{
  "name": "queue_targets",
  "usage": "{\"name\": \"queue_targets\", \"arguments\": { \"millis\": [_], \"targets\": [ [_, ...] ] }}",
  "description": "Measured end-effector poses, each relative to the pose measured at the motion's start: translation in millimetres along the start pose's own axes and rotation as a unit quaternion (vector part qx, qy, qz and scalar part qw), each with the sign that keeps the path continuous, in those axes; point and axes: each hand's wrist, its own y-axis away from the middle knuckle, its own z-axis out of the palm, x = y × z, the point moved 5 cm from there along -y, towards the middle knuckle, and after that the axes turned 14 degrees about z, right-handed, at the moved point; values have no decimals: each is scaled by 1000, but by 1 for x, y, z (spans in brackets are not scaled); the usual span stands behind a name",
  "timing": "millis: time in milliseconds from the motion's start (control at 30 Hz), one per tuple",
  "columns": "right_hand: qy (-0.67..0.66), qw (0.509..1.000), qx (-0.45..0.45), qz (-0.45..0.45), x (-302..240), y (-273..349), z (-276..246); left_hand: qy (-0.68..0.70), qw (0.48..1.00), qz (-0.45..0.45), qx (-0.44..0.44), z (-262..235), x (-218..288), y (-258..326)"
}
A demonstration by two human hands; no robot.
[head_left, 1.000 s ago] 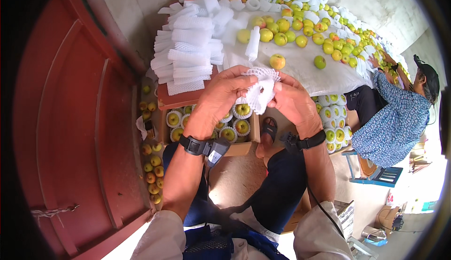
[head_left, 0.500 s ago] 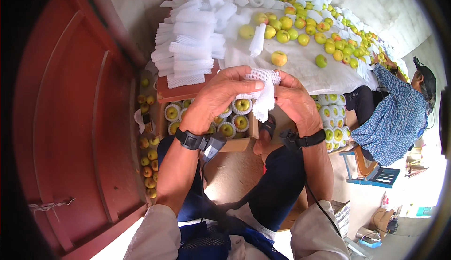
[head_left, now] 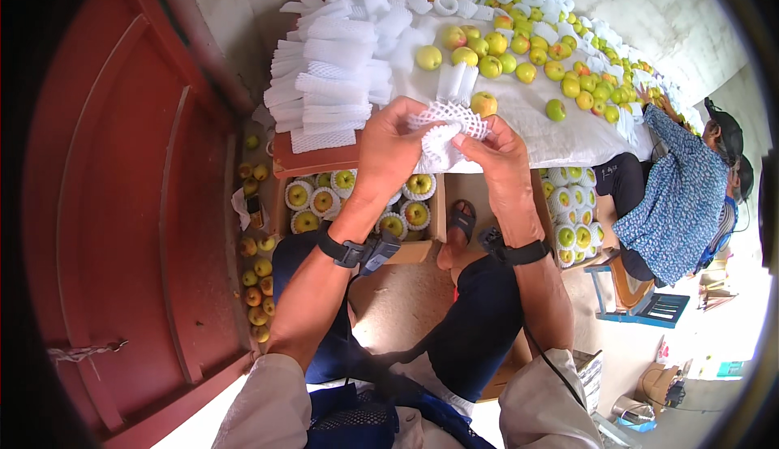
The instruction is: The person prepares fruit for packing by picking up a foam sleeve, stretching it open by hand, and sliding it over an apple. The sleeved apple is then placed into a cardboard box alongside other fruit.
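Observation:
A white foam net sleeve is spread between my hands just in front of the table edge, its lattice stretched wide at the top. My left hand pinches its left side with the fingers closed. On the other side my right hand grips it between thumb and fingers. Whether anything sits inside the sleeve is hidden. Just beyond my hands, a yellow-red apple rests on the white cloth, with loose foam sleeves beside it.
A stack of foam sleeves covers the table's left. Many loose apples spread toward the far right. Below are open boxes of netted apples. A red door stands left; a person in a blue patterned top sits right.
The sleeve, bunched and hanging before, is now opened out wider between my hands. My left hand has shifted slightly right. Another person's head now shows behind the person at right.

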Motion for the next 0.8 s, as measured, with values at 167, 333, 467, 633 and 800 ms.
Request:
{"name": "queue_targets", "arguments": {
  "millis": [167, 333, 467, 633, 800],
  "targets": [
    [95, 990, 93, -56, 3, -1, 1, -182, 980, 75, 43, 3, 11, 6],
    [180, 964, 165, -107, -4, 6, 7, -266, 954, 128, 46, 4, 17, 9],
    [215, 950, 191, -123, -2, 2, 3, -279, 948, 142, 55, 5, 18, 9],
    [185, 962, 184, -83, -3, 1, 5, -321, 929, 173, 62, 3, 25, 7],
    [200, 958, 162, -123, 0, -9, -2, -288, 949, 118, 44, 0, 8, -2]
  ]
}}
